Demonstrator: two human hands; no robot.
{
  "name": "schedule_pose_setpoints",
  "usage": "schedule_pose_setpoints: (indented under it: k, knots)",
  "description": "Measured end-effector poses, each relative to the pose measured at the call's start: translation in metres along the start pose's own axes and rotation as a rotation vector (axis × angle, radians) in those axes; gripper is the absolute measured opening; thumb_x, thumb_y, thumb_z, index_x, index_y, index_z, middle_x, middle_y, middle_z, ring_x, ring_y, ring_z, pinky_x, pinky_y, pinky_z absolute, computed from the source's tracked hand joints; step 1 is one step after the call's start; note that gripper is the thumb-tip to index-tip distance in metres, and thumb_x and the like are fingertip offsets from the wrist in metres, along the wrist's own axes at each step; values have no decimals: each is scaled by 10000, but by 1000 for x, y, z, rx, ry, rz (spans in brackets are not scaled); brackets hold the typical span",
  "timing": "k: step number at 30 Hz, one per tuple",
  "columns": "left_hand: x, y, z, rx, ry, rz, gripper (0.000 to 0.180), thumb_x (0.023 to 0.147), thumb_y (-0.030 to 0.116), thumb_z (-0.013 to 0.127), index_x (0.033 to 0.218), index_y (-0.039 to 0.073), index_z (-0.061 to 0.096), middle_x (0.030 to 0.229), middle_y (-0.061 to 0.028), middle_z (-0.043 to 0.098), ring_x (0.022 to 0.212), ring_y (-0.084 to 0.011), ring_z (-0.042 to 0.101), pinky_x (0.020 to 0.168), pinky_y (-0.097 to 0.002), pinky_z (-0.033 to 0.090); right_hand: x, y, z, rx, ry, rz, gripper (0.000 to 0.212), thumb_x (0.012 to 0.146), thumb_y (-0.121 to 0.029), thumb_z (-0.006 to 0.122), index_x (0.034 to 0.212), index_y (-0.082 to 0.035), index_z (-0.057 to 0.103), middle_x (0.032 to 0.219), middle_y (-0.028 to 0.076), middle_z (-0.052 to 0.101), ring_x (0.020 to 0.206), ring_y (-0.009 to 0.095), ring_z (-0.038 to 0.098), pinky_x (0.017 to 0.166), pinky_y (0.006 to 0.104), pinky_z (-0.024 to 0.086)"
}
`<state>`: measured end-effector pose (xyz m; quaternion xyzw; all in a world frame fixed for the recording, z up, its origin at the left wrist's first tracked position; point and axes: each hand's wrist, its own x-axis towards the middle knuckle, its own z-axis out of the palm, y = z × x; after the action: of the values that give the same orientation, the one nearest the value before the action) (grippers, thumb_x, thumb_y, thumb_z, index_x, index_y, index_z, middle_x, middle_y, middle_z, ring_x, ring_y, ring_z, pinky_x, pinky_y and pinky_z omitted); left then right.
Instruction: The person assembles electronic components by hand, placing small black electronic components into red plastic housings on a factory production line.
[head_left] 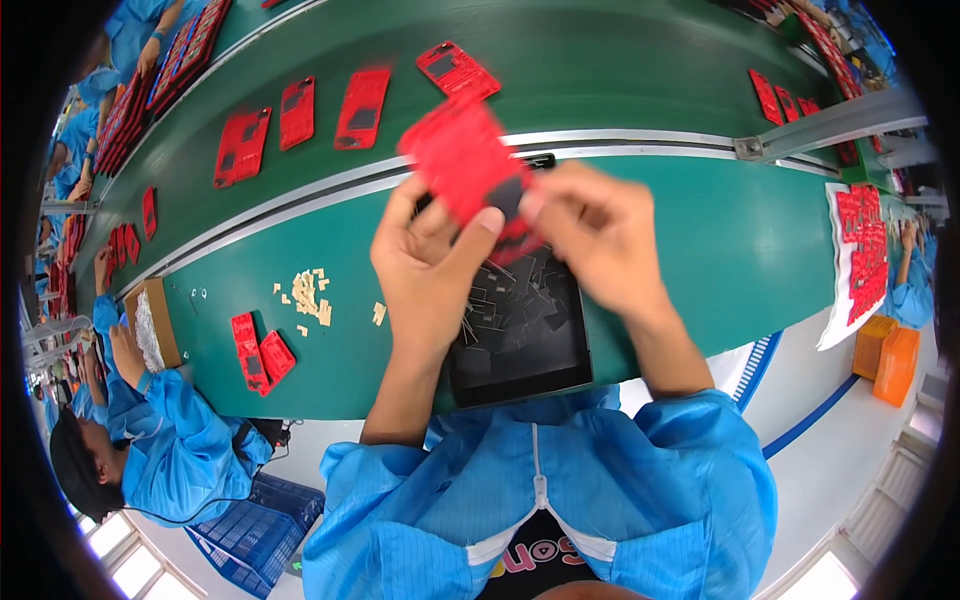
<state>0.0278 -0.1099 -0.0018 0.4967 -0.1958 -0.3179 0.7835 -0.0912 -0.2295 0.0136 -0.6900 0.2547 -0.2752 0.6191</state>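
Observation:
My left hand [425,262] holds a flat red plastic housing [455,150], phone-sized and blurred by motion, tilted above the bench. Fingers support it from beneath, and the thumb lies over its near edge. On the housing shows a dark square patch [507,196]. My right hand [605,225] is at the patch's right side, thumb and fingers pinched together; whatever is between them is too blurred to make out. Below both hands stands a black tray [530,385] with many loose thin black pieces [515,305] in it.
Small cream pieces [308,292] and two red housings [250,352] lie left on the green bench [720,250]. Beyond a metal rail, more red housings [362,108] lie on a green belt [600,70]. A co-worker [190,430] sits left; a white sheet with red parts [862,250] lies right.

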Motion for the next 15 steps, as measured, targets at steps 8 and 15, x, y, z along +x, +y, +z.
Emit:
schedule_pose_setpoints:
  k: [8, 15]
  knots:
    - [9, -1, -1, 91, -17, 5, 437, 998, 61, 632, 1369, -82, 451, 1285, -318, 636, 1135, -362, 695, 761, -395, 663, 150, 95, -74, -494, 227, 83, 267, 873, -272, 768, 944, -17, 804, 761, 100, 754, 703, 182, 697, 703, 366, 552]
    - [9, 2, -20, 120, 36, 39, 317, 1022, 81, 600, 1298, -58, 530, 1168, -260, 693, 1023, -294, 731, 735, -342, 653, 149, 84, -77, -334, 49, 163, 272, 895, -217, 736, 1006, 27, 782, 793, 116, 758, 686, 142, 715, 709, 314, 573]
